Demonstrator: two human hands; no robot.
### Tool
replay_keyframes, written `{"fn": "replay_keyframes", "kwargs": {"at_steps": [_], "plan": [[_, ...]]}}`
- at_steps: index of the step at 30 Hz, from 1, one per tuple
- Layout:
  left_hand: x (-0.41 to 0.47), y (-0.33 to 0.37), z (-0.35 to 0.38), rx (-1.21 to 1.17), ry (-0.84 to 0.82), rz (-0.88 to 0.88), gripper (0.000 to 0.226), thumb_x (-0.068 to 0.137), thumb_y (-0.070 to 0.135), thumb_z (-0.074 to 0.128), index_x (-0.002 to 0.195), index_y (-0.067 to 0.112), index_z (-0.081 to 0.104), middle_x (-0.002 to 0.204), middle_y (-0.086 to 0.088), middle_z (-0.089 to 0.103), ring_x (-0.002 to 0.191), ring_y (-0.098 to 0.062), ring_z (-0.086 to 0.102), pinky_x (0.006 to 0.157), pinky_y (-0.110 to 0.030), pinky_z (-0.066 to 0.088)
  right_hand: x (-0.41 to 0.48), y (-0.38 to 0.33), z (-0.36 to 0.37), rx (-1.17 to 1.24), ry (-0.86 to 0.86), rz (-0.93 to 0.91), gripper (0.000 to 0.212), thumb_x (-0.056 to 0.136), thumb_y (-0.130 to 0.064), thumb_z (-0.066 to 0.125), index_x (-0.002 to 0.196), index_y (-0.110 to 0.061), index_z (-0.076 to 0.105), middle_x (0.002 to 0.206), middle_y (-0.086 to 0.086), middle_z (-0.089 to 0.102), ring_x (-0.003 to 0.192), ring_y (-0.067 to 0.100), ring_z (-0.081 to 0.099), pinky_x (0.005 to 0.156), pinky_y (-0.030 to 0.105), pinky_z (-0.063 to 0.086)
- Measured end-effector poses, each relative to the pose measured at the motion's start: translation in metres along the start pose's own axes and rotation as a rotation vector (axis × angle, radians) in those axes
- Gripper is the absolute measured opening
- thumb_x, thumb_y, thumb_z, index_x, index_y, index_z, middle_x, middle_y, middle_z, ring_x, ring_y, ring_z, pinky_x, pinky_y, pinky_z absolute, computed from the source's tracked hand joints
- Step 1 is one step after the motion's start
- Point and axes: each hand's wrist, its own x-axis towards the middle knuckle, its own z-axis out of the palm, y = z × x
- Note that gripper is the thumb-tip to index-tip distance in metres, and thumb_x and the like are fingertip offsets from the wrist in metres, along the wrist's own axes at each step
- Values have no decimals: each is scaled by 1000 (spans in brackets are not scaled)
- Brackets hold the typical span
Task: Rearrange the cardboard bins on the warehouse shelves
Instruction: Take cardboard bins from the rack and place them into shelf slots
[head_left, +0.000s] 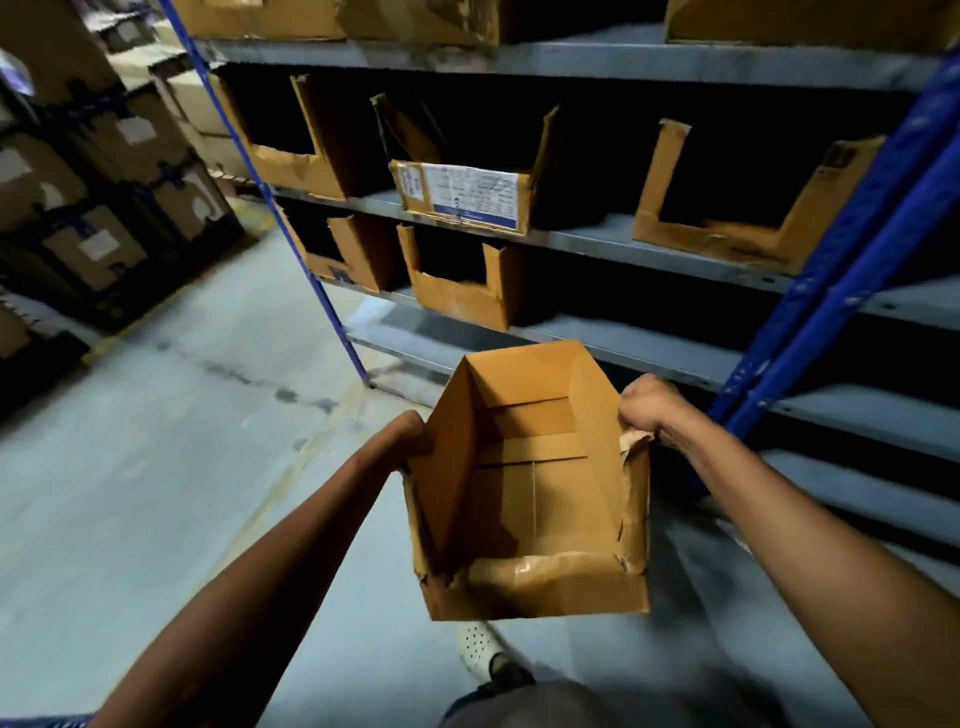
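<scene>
Bin (530, 483) gripped, left hand (415, 434), right hand (644, 405); fingertips hidden.

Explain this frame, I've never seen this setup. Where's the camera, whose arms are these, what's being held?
There is no robot here. This is one picture from a wide-angle camera worn on a person's head, looking forward and down, which is why the edges bend. The two bare arms belong to the wearer. The left hand grips the left wall of an empty cardboard bin, and the right hand grips its torn right wall. The bin is carried in the air above the floor. Ahead stands a rack with grey shelves and blue uprights. More cut-front bins sit on it, including a labelled bin. Stacked boxes are at far left, and a white shoe shows below the held bin.
</scene>
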Motion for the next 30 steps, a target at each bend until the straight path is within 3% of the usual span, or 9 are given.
{"fn": "replay_keyframes", "kwargs": {"at_steps": [2, 5, 11, 15, 20, 25, 30], "plan": [[-16, 15, 13, -14, 26, 59, 18, 83, -1, 49, 67, -6, 52, 57, -14, 54, 34, -18, 52, 35, -25, 40, -11, 26, -9, 42, 39, 3, 10, 68, -2, 61, 70, -6, 69, 67, 8, 63, 57, 20, 56, 48, 20, 35], [-30, 32, 26, -19, 71, 148, 7, 84, 0, 52, 78, -3, 55, 75, -16, 55, 51, -17, 47, 51, -28, 39, -30, 58, -24, 116, 86, 9, 17, 64, -1, 61, 76, -3, 72, 71, 10, 67, 62, 22, 61, 52, 23, 37], [-52, 60, 42, -67, 146, 260, 17, 85, 0, 48, 69, 1, 54, 62, -10, 52, 49, -20, 48, 40, -21, 35, -76, 102, -64, 186, 197, 9, 19, 68, 0, 62, 80, -8, 74, 80, 13, 71, 74, 27, 65, 56, 25, 43], [-53, 72, 50, -108, 221, 335, 14, 83, 2, 51, 77, -4, 62, 75, -19, 61, 68, -30, 58, 59, -32, 42, -94, 117, -72, 191, 281, -9, 27, 76, -3, 61, 92, -19, 75, 86, 5, 71, 78, 24, 64, 60, 25, 46], [-54, 86, 62, -106, 292, 374, 13, 83, 2, 49, 79, -1, 62, 82, -18, 65, 75, -32, 62, 60, -34, 43, -93, 133, -59, 258, 367, 32, 41, 79, -6, 60, 113, -27, 71, 94, 2, 71, 83, 24, 63, 64, 25, 46], [-40, 87, 73, -152, 306, 382, 23, 79, 1, 50, 94, 0, 67, 89, -18, 71, 81, -33, 68, 74, -47, 58, -81, 150, -37, 305, 447, 125, 45, 81, -11, 55, 121, -31, 66, 102, 3, 73, 91, 29, 65, 76, 31, 53], [-25, 90, 81, -173, 317, 404, 33, 79, -5, 50, 106, 4, 67, 99, -12, 71, 89, -30, 67, 80, -40, 56, -68, 151, -16, 363, 515, 179, 39, 83, -8, 57, 116, -24, 69, 104, 5, 73, 92, 30, 65, 79, 33, 53]]}}
